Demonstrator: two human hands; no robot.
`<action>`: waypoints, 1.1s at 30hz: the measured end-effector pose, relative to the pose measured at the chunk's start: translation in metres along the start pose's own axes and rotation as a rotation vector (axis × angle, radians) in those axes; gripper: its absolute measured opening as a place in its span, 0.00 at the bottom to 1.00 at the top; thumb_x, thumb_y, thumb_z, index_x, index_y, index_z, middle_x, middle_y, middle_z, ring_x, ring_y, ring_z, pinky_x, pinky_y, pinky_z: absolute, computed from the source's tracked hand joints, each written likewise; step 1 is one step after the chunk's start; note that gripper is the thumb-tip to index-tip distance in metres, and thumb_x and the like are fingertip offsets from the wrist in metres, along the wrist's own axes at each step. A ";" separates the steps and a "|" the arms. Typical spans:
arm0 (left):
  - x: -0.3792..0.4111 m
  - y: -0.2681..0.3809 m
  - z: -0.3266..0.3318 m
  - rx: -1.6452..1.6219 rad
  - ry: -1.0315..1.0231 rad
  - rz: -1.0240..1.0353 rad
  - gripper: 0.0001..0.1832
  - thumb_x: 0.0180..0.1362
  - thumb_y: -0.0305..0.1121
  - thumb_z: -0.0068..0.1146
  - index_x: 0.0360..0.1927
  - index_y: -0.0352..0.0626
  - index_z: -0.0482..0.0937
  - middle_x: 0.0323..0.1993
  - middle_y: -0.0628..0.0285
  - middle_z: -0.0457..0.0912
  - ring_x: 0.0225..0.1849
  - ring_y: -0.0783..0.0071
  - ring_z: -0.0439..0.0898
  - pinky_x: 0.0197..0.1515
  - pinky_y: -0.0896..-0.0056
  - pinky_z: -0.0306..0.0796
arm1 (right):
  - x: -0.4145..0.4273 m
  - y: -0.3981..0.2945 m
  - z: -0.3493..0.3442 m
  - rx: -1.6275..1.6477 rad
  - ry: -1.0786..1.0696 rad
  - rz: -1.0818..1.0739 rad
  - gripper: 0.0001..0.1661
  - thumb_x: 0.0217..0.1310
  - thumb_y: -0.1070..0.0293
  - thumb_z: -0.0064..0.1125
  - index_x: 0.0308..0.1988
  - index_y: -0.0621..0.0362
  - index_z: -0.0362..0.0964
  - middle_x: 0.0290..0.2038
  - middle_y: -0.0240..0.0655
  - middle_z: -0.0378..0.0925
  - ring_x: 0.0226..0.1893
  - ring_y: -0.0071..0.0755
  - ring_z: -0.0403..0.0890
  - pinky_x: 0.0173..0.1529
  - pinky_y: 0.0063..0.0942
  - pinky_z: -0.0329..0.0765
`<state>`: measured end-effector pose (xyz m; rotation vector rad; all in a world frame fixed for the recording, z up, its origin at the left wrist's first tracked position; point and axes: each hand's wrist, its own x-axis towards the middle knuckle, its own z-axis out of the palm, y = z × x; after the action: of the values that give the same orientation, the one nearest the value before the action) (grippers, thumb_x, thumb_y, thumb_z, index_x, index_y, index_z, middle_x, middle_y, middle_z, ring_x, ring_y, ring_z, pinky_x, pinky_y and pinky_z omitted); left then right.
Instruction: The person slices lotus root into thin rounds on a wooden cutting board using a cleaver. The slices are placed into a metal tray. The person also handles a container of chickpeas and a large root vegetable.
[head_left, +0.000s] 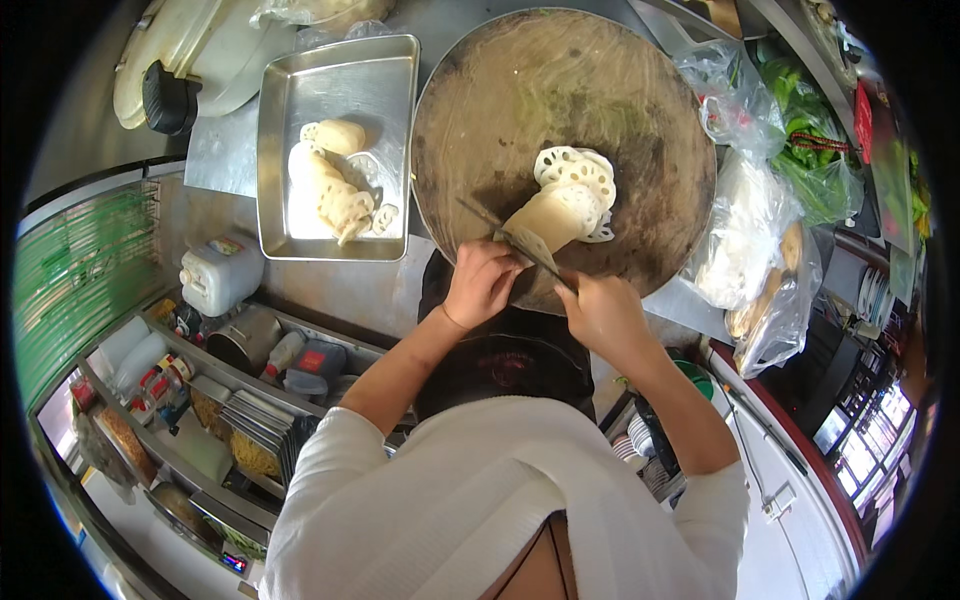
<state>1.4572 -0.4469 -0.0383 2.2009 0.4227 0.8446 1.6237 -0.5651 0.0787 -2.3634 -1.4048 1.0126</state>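
A peeled lotus root (553, 217) lies on a round wooden chopping block (495, 90), with cut lotus root slices (577, 169) overlapping at its far end. My right hand (607, 315) grips the handle of a knife (517, 244), whose blade crosses the root's near end and points to the upper left. My left hand (484, 281) is at the near end of the root, beside the blade, its fingers bent against it; how firmly it holds the root is partly hidden. To the left, a rectangular metal tray (337, 251) holds lotus root pieces (322, 184) and slices.
Plastic bags (750, 225) of food and leafy greens (806, 112) lie right of the block. A white plastic jug (221, 274) stands below the tray at left, near shelves with a metal pot (244, 337) and containers. A black-handled lid (169, 97) is at upper left.
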 end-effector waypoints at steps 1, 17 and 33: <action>0.000 0.000 0.000 -0.004 0.006 -0.001 0.15 0.47 0.21 0.69 0.38 0.45 0.78 0.42 0.61 0.78 0.44 0.56 0.76 0.48 0.61 0.68 | -0.006 -0.003 -0.007 0.010 0.006 0.000 0.13 0.64 0.62 0.57 0.38 0.59 0.81 0.22 0.51 0.79 0.25 0.60 0.81 0.34 0.51 0.78; 0.000 0.000 -0.002 -0.022 -0.004 -0.015 0.15 0.47 0.20 0.68 0.38 0.45 0.79 0.40 0.61 0.78 0.43 0.56 0.76 0.48 0.60 0.68 | 0.009 -0.003 0.015 -0.019 -0.052 0.066 0.15 0.64 0.61 0.58 0.39 0.62 0.81 0.24 0.56 0.79 0.29 0.63 0.81 0.37 0.52 0.78; -0.002 0.001 -0.001 -0.025 0.019 -0.018 0.16 0.47 0.19 0.69 0.39 0.44 0.79 0.41 0.60 0.78 0.43 0.57 0.76 0.47 0.61 0.69 | -0.036 -0.019 -0.049 -0.039 -0.113 0.081 0.13 0.64 0.63 0.58 0.40 0.60 0.81 0.23 0.53 0.79 0.27 0.61 0.82 0.36 0.50 0.79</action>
<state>1.4547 -0.4485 -0.0378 2.1653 0.4378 0.8570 1.6318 -0.5772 0.1407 -2.4433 -1.3890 1.1668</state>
